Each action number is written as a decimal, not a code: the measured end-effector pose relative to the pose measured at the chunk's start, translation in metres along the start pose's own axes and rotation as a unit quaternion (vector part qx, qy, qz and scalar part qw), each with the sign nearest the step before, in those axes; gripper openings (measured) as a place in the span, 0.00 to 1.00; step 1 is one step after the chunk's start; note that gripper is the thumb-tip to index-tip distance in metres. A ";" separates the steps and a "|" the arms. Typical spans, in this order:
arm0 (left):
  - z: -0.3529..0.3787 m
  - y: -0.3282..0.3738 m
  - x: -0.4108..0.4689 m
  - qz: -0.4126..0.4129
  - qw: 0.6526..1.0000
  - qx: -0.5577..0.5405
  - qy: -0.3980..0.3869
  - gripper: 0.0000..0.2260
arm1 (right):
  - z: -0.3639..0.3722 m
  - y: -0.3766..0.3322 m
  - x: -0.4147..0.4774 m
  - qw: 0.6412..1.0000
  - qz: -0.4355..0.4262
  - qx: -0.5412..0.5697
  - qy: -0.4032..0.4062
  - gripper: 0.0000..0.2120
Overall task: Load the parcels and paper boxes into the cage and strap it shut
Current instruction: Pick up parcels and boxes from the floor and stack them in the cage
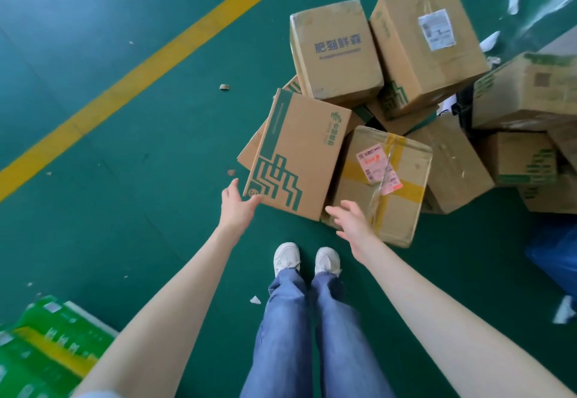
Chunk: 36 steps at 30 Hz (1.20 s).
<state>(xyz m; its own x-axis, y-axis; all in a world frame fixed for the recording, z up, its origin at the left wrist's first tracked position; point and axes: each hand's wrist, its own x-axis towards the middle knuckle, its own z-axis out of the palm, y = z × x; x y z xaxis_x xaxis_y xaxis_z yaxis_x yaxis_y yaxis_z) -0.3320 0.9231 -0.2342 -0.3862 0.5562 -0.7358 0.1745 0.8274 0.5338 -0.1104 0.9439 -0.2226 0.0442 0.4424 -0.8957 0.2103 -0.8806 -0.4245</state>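
A heap of brown cardboard boxes lies on the green floor ahead of me. Nearest is a flat box with green printing (pixel 296 154), leaning on the others. My left hand (pixel 237 207) touches its near left corner, fingers spread and fairly straight. Beside it sits a box crossed with yellow tape and a pink label (pixel 381 185). My right hand (pixel 349 219) hovers open just in front of that taped box, holding nothing. Behind stand a box with dark lettering (pixel 335 51) and a taller one with a white label (pixel 427 41). No cage is in view.
More boxes pile up at the right edge (pixel 524 91). A green printed package (pixel 46 344) lies at my lower left. A yellow line (pixel 131 76) crosses the floor. Blue plastic (pixel 555 247) sits at the right. My white shoes (pixel 306 260) stand close to the heap.
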 end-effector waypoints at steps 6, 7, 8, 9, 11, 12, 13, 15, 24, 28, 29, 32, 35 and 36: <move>0.043 -0.041 0.063 -0.007 0.999 -0.044 0.027 0.26 | 0.028 0.025 0.085 0.998 0.026 0.003 -0.051 0.38; 0.047 -0.046 0.069 -0.005 0.999 -0.042 0.032 0.20 | 0.030 0.027 0.093 0.998 0.030 0.010 -0.055 0.39; 0.050 -0.051 0.073 0.001 0.998 -0.043 0.036 0.17 | 0.031 0.030 0.102 0.998 0.033 0.019 -0.057 0.39; 0.052 -0.054 0.076 0.006 0.998 -0.044 0.039 0.17 | 0.032 0.033 0.110 0.997 0.034 0.025 -0.057 0.40; 0.054 -0.054 0.075 0.018 0.998 -0.036 0.043 0.23 | 0.031 0.036 0.117 0.998 0.033 0.034 -0.051 0.40; 0.055 -0.052 0.072 0.021 0.998 -0.030 0.054 0.25 | 0.030 0.035 0.117 0.997 0.035 0.038 -0.048 0.39; 0.055 -0.048 0.068 0.025 0.997 -0.031 0.065 0.27 | 0.028 0.034 0.114 0.997 0.036 0.045 -0.044 0.37; 0.054 -0.036 0.052 0.037 0.994 -0.052 0.084 0.28 | 0.021 0.025 0.104 0.997 0.033 0.063 -0.040 0.32; 0.015 0.065 -0.060 0.098 0.980 -0.061 0.161 0.30 | -0.017 -0.044 0.000 0.990 0.030 0.111 -0.087 0.16; -0.001 0.106 -0.103 0.171 0.968 0.038 0.178 0.32 | -0.025 -0.052 -0.050 0.984 0.009 0.160 -0.079 0.12; -0.002 0.111 -0.111 0.192 0.963 0.058 0.182 0.31 | -0.027 -0.053 -0.060 0.982 0.005 0.173 -0.072 0.11; 0.001 0.130 -0.136 0.265 0.943 0.119 0.162 0.30 | -0.039 -0.044 -0.092 0.968 -0.010 0.247 -0.033 0.12; 0.007 0.140 -0.142 0.296 0.927 0.160 0.168 0.31 | -0.043 -0.043 -0.105 0.959 -0.008 0.283 -0.017 0.12; 0.010 0.145 -0.149 0.323 0.918 0.179 0.149 0.31 | -0.047 -0.036 -0.116 0.949 -0.014 0.314 0.000 0.11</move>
<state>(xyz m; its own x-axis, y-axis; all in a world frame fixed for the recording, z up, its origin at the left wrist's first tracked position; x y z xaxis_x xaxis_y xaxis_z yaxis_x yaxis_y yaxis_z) -0.2401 0.9607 -0.0518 -0.3185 0.9375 -0.1404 0.7194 0.3355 0.6082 -0.0769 0.9324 -0.0968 0.0465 0.4665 -0.8833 -0.4119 -0.7966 -0.4424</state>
